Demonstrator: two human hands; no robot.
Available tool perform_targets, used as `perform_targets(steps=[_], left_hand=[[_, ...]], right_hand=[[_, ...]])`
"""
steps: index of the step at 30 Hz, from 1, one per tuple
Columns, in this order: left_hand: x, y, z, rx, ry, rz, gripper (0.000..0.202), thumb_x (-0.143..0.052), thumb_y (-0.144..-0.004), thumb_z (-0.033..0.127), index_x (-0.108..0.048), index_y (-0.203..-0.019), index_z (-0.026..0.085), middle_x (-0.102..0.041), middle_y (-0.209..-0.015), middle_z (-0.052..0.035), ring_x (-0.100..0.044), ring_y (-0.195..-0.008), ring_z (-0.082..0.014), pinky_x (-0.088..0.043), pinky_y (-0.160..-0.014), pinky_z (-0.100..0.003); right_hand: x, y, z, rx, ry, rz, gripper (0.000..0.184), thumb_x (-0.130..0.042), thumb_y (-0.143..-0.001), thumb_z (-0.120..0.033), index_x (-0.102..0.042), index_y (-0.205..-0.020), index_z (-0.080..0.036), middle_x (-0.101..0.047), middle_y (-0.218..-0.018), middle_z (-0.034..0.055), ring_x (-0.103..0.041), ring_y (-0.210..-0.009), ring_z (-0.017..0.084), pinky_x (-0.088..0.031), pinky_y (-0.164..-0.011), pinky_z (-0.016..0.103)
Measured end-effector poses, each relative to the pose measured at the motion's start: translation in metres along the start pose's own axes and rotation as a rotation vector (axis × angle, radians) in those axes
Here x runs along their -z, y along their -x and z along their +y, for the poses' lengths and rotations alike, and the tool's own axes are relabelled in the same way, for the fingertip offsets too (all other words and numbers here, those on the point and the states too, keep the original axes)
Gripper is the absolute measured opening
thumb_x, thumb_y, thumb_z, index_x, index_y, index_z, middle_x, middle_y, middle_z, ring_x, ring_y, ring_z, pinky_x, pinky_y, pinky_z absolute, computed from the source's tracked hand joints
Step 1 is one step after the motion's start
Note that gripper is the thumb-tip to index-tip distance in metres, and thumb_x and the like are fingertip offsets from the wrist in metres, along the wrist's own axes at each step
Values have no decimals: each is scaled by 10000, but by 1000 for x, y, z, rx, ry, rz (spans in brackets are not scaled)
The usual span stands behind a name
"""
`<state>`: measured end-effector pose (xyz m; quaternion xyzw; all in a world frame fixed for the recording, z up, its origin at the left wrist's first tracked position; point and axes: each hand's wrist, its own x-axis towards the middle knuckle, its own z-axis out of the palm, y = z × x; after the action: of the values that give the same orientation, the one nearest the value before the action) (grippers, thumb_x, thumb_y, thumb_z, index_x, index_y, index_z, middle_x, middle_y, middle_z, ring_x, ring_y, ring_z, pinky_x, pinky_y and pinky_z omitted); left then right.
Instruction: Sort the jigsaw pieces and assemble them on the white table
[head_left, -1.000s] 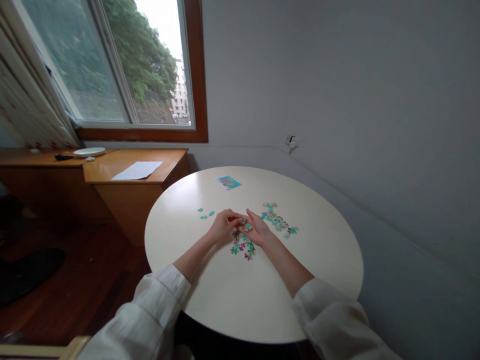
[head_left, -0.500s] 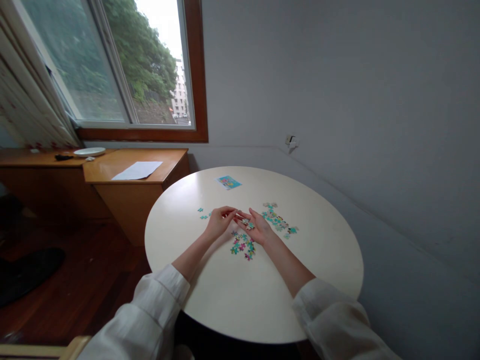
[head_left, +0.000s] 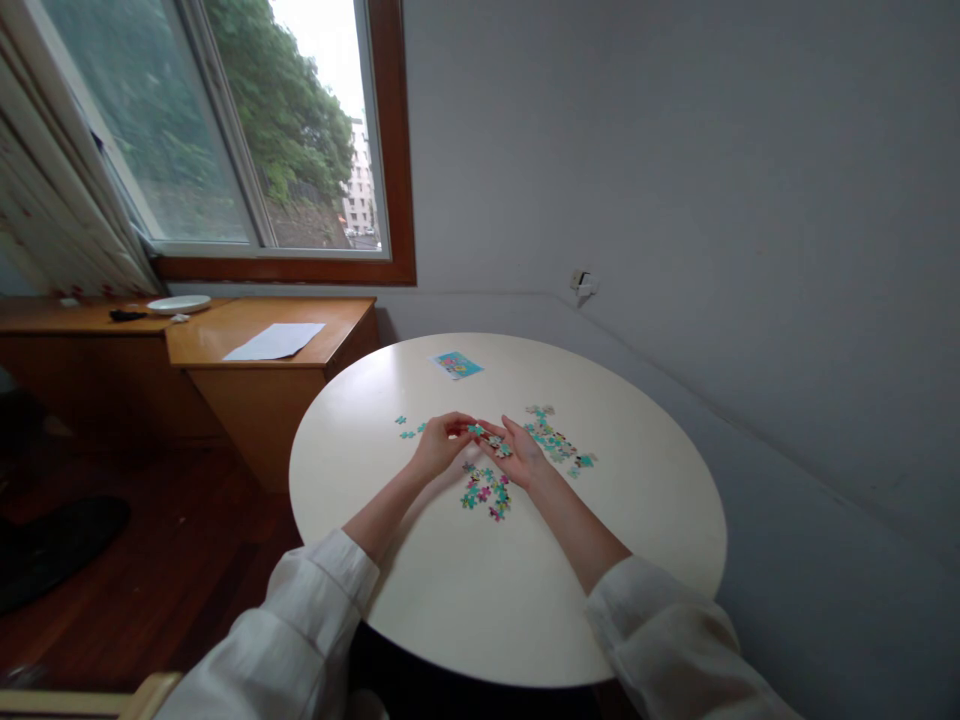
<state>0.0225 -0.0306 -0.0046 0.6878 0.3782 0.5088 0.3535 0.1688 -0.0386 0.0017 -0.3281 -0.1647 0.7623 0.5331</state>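
Over the round cream table (head_left: pixel 525 610), my left hand (head_left: pixel 441 443) pinches a small teal puzzle piece (head_left: pixel 474 430) at its fingertips. My right hand (head_left: pixel 516 452) lies palm up beside it, fingers cupped, with a few puzzle pieces (head_left: pixel 498 446) resting in the palm. The two hands nearly touch. Just below them lies a cluster of teal and pink pieces (head_left: pixel 486 492). A larger heap of teal pieces (head_left: pixel 556 440) lies to the right of my right hand. A few loose pieces (head_left: pixel 409 428) sit left of my left hand.
A small picture card (head_left: pixel 457 364) lies at the table's far side. A wooden desk (head_left: pixel 247 370) with a sheet of paper (head_left: pixel 275 340) and a white plate (head_left: pixel 178 303) stands left under the window. A grey wall runs close along the right.
My right hand has turned palm up, showing pieces in it. My left hand has lifted slightly and now holds a teal piece at its fingertips over that palm.
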Motion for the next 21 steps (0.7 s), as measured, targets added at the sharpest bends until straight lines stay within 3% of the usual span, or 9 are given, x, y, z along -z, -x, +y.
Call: perform_targets(steps=[8,14,21], left_hand=[[5,-1,4,-14,-36,5,127,-576,-661,152,-610,-779,119,-651,-760,-48,-589,-689,-120,-477,-669,-254],[30,-9,2,112,-11,91,170,-543,-648,200,-624,-772,117,-648,-714,-45,-574,-632,-119,-450,-587,-234],[52,-13,-24,263,-245,-67,115,-575,-601,222,-635,-627,127,-625,-570,-20,-542,-537,-111,-411,-527,-219]], right_hand=[[2,-2,0,0,-24,-2,309,-348,-886,-252,-518,-1042,-46,-631,-881,145,-631,-826,180,-560,-683,296],[2,0,1,-8,-70,-15,320,-345,-885,-256,-493,-1061,-34,-620,-895,174,-627,-876,210,-567,-682,317],[6,-3,1,-2,-66,-18,311,-343,-882,-254,-503,-1040,-40,-627,-875,176,-622,-900,222,-567,-699,332]])
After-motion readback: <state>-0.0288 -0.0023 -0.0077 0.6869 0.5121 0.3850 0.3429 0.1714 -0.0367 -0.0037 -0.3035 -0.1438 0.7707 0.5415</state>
